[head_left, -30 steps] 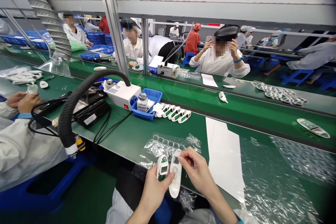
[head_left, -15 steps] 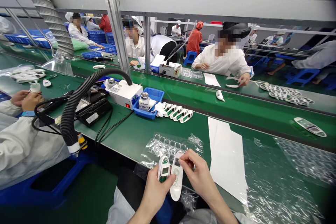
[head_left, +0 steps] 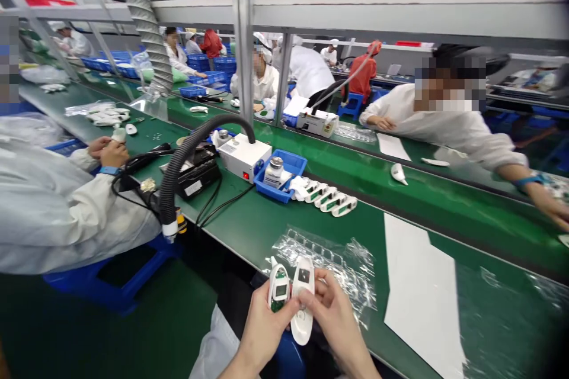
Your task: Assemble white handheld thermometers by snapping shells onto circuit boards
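My left hand [head_left: 267,323] is closed around a white thermometer half [head_left: 278,287] with a pointed tip, a green circuit board and a small grey screen. Its thumb reaches across to the edge of a long white housing cover [head_left: 302,323]. My right hand [head_left: 331,308] grips that cover from the right, thumb on its face and fingers behind. A dark rectangular window shows near the cover's top. The two pieces are side by side, held upright over the table's front edge. Clear plastic film [head_left: 324,266] lies just beyond my hands.
Several thermometer halves [head_left: 331,198] line up beside a blue tray [head_left: 282,169] holding a bottle. A white box [head_left: 244,157] carries a black hose [head_left: 166,189]. White paper [head_left: 420,290] lies to the right. Co-workers sit to the left and across the green belt [head_left: 368,180].
My right hand has moved down from the cover's top window to its middle, and the thumb now presses its face. The view has swung left. The co-worker opposite has stretched an arm out sideways.
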Demonstrator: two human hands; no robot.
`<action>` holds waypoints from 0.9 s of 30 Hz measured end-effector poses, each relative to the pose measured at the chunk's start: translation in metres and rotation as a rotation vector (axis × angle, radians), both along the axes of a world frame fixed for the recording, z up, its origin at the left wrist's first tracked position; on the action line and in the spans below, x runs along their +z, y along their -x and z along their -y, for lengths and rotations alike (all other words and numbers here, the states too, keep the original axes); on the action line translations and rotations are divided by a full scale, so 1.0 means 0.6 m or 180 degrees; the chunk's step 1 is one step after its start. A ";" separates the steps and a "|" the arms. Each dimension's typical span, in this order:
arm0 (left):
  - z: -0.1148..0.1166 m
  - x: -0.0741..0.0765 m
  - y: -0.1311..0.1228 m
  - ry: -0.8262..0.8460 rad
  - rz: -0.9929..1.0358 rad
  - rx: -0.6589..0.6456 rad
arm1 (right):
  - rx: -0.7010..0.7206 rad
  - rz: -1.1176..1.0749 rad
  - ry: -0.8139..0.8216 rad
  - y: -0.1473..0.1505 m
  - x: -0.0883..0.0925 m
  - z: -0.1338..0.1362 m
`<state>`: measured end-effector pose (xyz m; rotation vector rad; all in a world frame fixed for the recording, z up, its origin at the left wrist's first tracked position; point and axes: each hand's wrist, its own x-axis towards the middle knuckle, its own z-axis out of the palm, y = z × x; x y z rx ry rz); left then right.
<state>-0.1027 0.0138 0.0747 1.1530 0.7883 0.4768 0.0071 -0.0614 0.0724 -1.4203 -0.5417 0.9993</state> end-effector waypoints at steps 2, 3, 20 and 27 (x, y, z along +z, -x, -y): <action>-0.006 -0.001 0.023 0.0078 0.0087 0.0114 | 0.0250 -0.0320 0.0003 0.030 -0.010 -0.015; -0.012 -0.003 0.037 0.0179 0.0172 0.0170 | 0.0295 -0.0403 0.0042 0.043 -0.015 -0.023; -0.251 -0.112 0.252 0.1167 0.0685 0.2605 | 0.1291 -0.1302 0.0558 0.257 -0.082 -0.323; -0.235 -0.110 0.263 0.1084 0.0601 0.2809 | 0.1452 -0.1395 0.0566 0.292 -0.098 -0.355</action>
